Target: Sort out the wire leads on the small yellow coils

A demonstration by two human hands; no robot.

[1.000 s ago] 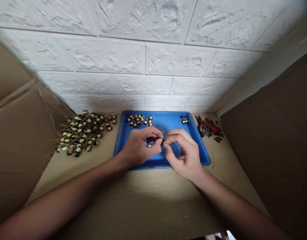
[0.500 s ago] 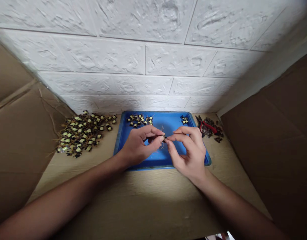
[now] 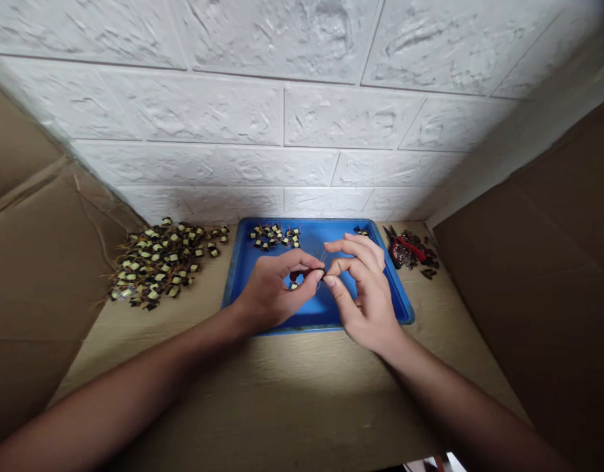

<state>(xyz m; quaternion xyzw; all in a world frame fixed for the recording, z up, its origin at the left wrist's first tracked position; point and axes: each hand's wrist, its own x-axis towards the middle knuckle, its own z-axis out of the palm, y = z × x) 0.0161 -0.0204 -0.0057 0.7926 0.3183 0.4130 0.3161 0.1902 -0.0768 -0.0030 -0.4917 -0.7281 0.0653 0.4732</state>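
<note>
My left hand point(image 3: 282, 285) is over the blue tray point(image 3: 407, 308), its thumb and index finger pinching a small dark part point(image 3: 324, 270) with thin wires. Close against it on the right, my right hand point(image 3: 365, 288) has its thumb and index fingertips at the same part, the other fingers raised and curved. The part is mostly hidden by fingertips. Below my left index finger shows a bit of a black-and-yellow component point(image 3: 294, 286). Several black-and-yellow components point(image 3: 275, 236) lie at the back left of the tray.
A large pile of black-and-yellow components point(image 3: 159, 259) with wires sits left of the tray. At the right are red-handled pliers point(image 3: 414, 248) and small dark pieces point(image 3: 408, 259). Cardboard walls point(image 3: 538, 262) flank the table, with a white brick-patterned wall point(image 3: 331, 118) behind.
My right hand's raised fingers have moved up and left, now partly covering the few components at the tray's back right. Both hands remain at the small part.
</note>
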